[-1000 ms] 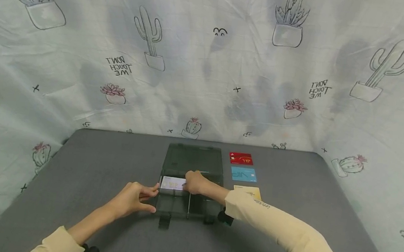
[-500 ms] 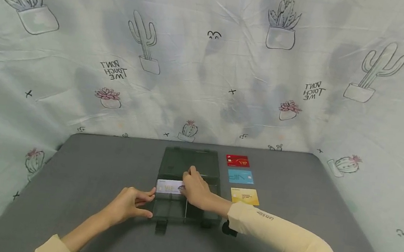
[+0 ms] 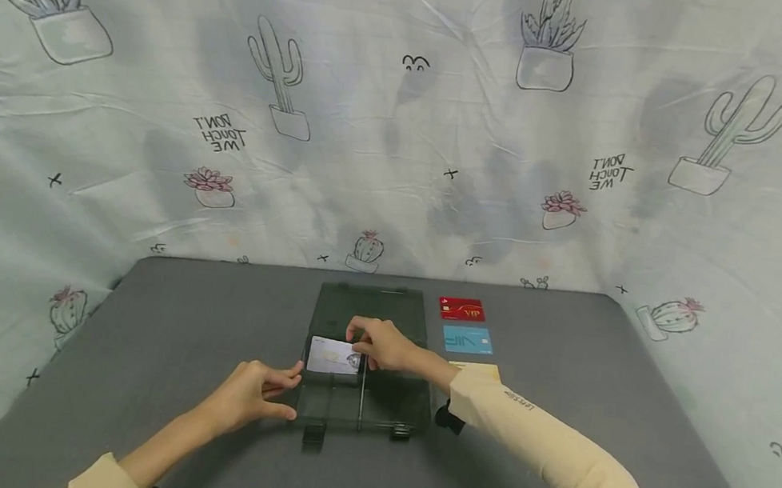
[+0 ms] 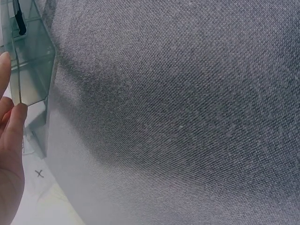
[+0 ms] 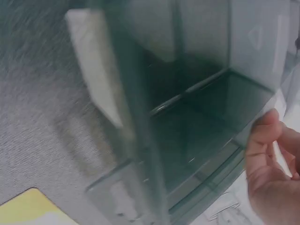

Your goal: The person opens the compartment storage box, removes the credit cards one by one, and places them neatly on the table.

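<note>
A translucent dark green plastic box (image 3: 396, 406) stands on the table, its lid (image 3: 371, 306) folded back. Dividers split it into compartments. In the head view, my right hand (image 3: 383, 345) pinches a white card (image 3: 331, 356) at its upper right corner, over the back left compartment. That card looks slightly tilted, and its print is blurred. My left hand (image 3: 250, 397) rests against the box's left side, thumb and fingers spread along the wall. The left wrist view shows a fingertip of the left hand (image 4: 11, 145) right at the box edge.
Right of the box lie a red VIP card (image 3: 461, 309), a blue card (image 3: 468, 340) and a yellow card (image 3: 481, 369) partly hidden by my right sleeve. Two dark latches (image 3: 315, 433) hang at the box's front. A cactus-print cloth (image 3: 405, 117) hangs behind the grey table (image 3: 224, 313).
The right hand has shifted up slightly with the white card's corner, and the card now shows more of its face at a tilt. The left hand stays at the box's side.
</note>
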{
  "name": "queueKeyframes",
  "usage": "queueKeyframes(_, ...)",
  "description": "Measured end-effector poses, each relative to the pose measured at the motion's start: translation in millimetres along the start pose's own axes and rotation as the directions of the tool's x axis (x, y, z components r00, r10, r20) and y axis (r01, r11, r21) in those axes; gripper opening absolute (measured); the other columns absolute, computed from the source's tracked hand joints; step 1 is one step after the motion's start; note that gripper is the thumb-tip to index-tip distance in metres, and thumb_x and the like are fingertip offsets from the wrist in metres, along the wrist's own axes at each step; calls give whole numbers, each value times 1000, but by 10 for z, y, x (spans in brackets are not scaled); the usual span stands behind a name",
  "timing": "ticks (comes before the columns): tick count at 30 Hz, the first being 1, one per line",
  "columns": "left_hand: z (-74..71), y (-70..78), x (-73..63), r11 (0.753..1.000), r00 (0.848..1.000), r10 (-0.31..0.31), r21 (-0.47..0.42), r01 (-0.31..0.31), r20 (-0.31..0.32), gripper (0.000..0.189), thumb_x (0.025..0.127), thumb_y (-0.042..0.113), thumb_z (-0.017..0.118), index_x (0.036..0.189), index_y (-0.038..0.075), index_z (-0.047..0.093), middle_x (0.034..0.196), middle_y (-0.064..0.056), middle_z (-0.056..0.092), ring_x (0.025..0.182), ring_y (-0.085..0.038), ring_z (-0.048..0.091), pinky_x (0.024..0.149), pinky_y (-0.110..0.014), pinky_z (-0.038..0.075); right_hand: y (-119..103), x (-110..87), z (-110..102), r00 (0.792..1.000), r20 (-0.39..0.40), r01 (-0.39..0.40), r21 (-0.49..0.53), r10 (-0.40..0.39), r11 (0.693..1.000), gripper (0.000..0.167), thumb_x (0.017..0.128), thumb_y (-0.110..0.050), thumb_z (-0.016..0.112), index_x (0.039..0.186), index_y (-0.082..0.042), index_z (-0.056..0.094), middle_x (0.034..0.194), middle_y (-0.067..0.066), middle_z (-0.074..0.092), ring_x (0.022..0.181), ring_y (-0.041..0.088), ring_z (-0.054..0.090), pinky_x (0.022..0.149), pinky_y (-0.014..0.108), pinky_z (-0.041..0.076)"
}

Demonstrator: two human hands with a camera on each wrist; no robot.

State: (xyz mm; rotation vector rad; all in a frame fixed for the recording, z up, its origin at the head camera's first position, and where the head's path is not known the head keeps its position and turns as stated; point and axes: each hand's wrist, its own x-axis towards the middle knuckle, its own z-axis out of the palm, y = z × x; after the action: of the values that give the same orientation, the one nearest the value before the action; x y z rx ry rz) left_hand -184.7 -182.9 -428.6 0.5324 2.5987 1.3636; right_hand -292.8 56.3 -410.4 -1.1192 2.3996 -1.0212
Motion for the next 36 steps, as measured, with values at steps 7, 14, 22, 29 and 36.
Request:
queueKeyframes(7, -5, 6, -17, 1000, 1000, 7, 2, -7, -9, 55, 70, 9, 82, 113, -18, 61, 130, -32, 47, 116, -42, 54, 87, -30, 55, 99, -26, -59, 989, -20, -132, 297, 144, 946, 21, 98, 0, 51, 114, 7, 64, 81, 13, 62, 50, 10, 58, 57, 42, 61)
queueKeyframes(14, -1, 7, -18, 1000, 1000, 9, 3, -9, 2, 55, 71, 8, 82, 114, -18, 60, 131, -33, 45, 117, -43, 52, 89, -30, 54, 212, -197, -29, 977, -106, -141, 336, 186, 931, 22, 98, 0, 51, 111, 8, 67, 96, 17, 66, 58, 12, 62, 59, 35, 61)
queueKeyframes(22, 8, 2, -13, 1000, 1000, -8, -17, 8, -2, 55, 70, 8, 82, 115, -17, 61, 133, -32, 45, 118, -42, 52, 89, -30, 54, 293, -273, -29, 982, -139, -92, 220, 125, 971, 22, 91, -1, 61, 111, 6, 69, 101, 15, 70, 74, 11, 62, 68, 28, 59)
queueKeyframes(29, -10, 13, -28, 1000, 1000, 6, -17, -6, -9, 55, 70, 7, 82, 113, -18, 61, 131, -33, 46, 117, -43, 52, 89, -30, 54, 260, -312, -11, 992, -111, -56, 92, 67, 994, 30, 89, -2, 64, 119, 1, 67, 109, 14, 68, 76, 12, 60, 58, 16, 46)
queueKeyframes(36, -11, -13, -25, 999, 1000, -5, -35, 4, -5, 56, 70, 9, 82, 114, -18, 60, 132, -32, 45, 118, -42, 51, 90, -30, 53, 272, -323, 18, 991, -121, -47, 106, 60, 993, 42, 83, -12, 77, 120, 3, 66, 104, 14, 66, 77, 11, 63, 61, 14, 50)
